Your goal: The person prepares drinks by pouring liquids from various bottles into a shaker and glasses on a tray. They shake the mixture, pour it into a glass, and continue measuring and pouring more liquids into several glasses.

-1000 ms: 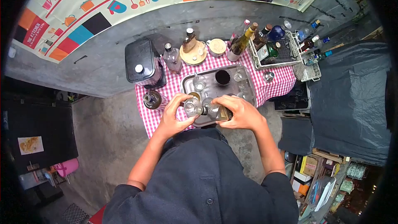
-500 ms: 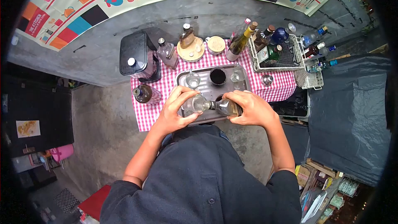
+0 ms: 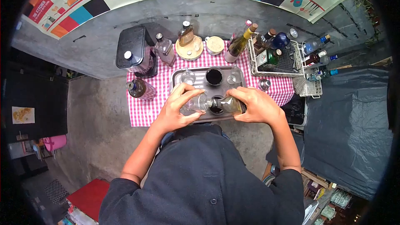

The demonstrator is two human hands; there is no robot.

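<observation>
My left hand [image 3: 171,111] is closed around a clear ribbed glass [image 3: 195,101], tipped on its side with its mouth facing right. In my right hand [image 3: 259,106] is a small clear glass bottle [image 3: 229,104] holding some amber liquid, tilted so its neck meets the mouth of the ribbed glass. Both are held over the near part of a metal tray [image 3: 200,85]. Partly hidden beneath the bottle neck is a glass of dark contents [image 3: 216,111]. Farther back on the tray are another dark-filled glass [image 3: 214,76], a clear glass cup [image 3: 188,76] and a clear glass [image 3: 235,75].
A checked cloth [image 3: 139,114] covers the table. Bottles and a black container [image 3: 135,48] stand at left; a wooden plate [image 3: 189,52] and a cup [image 3: 215,45] are behind. On the right are a tall bottle [image 3: 239,46], a wire basket [image 3: 277,73] of bottles and a metal jigger-like cup [image 3: 264,84].
The whole view has shifted slightly. The bottle neck and the ribbed glass stay together, and more of the dark-filled glass beneath them shows now. Both hands keep their grip.
</observation>
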